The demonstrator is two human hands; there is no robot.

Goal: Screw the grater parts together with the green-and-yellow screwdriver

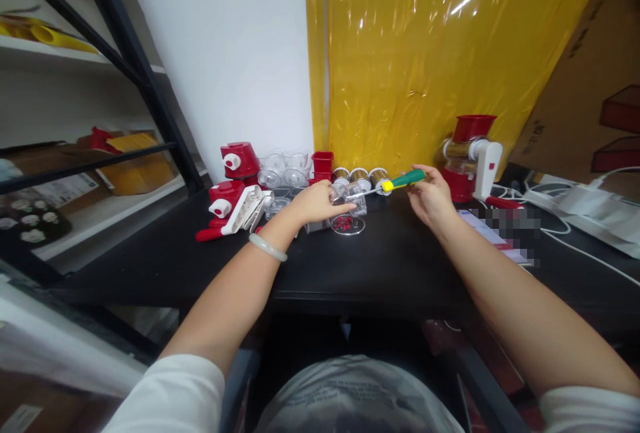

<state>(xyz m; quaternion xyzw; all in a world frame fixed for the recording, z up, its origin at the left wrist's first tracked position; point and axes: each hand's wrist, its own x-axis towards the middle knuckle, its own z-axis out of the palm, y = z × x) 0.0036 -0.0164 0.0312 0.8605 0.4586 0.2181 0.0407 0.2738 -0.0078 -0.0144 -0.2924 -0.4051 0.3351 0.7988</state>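
My left hand [319,204] is closed around a clear plastic part [356,201] a little above the black table. In my right hand [431,198] is a screwdriver [405,180] with a green and yellow handle, gripped at the handle's end. Its metal shaft points left and meets the clear part; the tip itself is hard to make out. Below the left hand, a clear round dish [349,225] with small red pieces in it rests on the table. Behind the hands stand several metal grater drums [360,178] with white ends.
An assembled red and white rotary grater [465,159] stands at the right, near a phone [493,236] and white cables. Red housings [240,159], white crank handles [245,209] and clear cups [285,169] crowd the left. A shelf rack [135,79] borders the table's left side.
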